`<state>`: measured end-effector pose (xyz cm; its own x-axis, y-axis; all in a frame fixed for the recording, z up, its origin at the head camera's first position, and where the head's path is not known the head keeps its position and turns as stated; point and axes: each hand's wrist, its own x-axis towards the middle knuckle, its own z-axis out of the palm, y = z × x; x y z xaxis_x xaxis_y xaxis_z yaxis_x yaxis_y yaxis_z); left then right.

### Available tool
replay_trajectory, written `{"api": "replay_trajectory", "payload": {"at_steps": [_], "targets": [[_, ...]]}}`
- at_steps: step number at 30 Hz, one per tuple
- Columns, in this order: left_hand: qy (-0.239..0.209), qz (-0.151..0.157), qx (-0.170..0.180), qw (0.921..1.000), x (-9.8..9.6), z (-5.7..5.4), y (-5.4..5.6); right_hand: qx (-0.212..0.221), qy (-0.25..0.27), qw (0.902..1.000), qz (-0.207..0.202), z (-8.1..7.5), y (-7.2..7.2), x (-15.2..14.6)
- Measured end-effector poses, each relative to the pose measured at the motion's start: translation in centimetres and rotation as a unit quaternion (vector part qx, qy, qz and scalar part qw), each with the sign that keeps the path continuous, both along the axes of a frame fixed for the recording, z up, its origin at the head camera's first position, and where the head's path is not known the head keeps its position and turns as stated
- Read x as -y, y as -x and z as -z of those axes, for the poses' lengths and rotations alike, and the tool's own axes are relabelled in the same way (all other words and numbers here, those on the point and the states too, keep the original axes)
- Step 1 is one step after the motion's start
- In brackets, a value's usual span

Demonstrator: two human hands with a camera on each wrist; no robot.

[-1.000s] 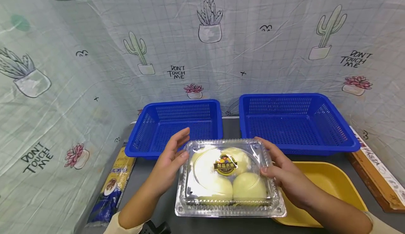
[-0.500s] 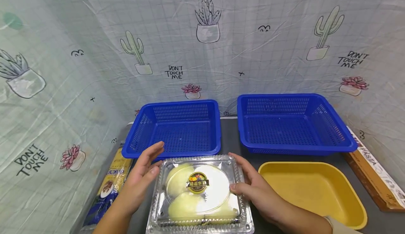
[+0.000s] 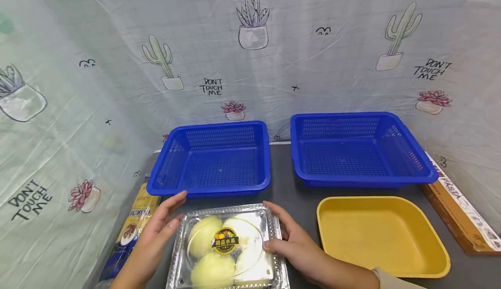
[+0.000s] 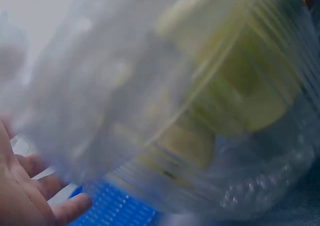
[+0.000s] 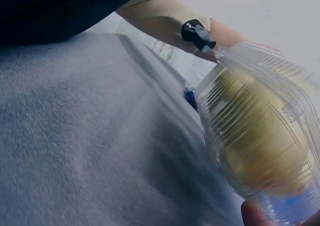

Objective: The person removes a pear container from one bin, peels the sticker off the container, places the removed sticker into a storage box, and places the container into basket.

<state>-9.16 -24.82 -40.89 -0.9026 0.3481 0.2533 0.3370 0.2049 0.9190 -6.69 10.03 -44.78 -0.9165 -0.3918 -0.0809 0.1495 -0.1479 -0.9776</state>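
A clear plastic clamshell box (image 3: 228,257) with several pale yellow-green round fruits (image 3: 209,235) inside sits low in the head view, partly cut off by the bottom edge. Its lid carries a round black and gold label (image 3: 225,241). My right hand (image 3: 295,247) grips the box's right side, thumb on the lid and fingers along the edge. In the right wrist view the box (image 5: 260,131) is held over the dark grey tabletop. At the box's left side my left hand (image 3: 154,235) is held with fingers extended; the left wrist view shows those fingers near the clear plastic.
Two blue perforated baskets (image 3: 219,191) stand at the back, the right basket (image 3: 364,179) near the yellow tray (image 3: 385,237). A yellow and blue food packet (image 3: 131,232) lies at left. A long pasta box (image 3: 462,210) lies along the right edge. Patterned cloth (image 3: 289,54) hangs behind.
Both hands and the fruit box have moved left and down toward the body, with the right hand keeping its grip. More of the yellow tray now shows.
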Motion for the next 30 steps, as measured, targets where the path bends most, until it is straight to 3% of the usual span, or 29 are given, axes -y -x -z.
{"api": "replay_trajectory", "payload": {"at_steps": [3, 13, 23, 30], "targets": [[-0.006, 0.001, 0.005, 1.0000, 0.3, 0.5, 0.1, 0.003, -0.019, 0.9998, 0.011, 0.4, -0.1, 0.5], [-0.024, 0.002, -0.002, 0.9997, 2.0, 3.0, 0.0, 0.022, 0.006, 0.9997, 0.011, 2.2, -0.1, 2.3], [0.042, 0.003, -0.012, 0.9990, 3.9, 4.0, 0.1, 0.040, 0.026, 0.9987, 0.017, 2.8, 0.0, 4.6], [0.075, -0.005, -0.018, 0.9970, 5.1, 4.3, 0.1, 0.020, 0.003, 0.9993, 0.031, 3.2, -0.2, 6.0]]}}
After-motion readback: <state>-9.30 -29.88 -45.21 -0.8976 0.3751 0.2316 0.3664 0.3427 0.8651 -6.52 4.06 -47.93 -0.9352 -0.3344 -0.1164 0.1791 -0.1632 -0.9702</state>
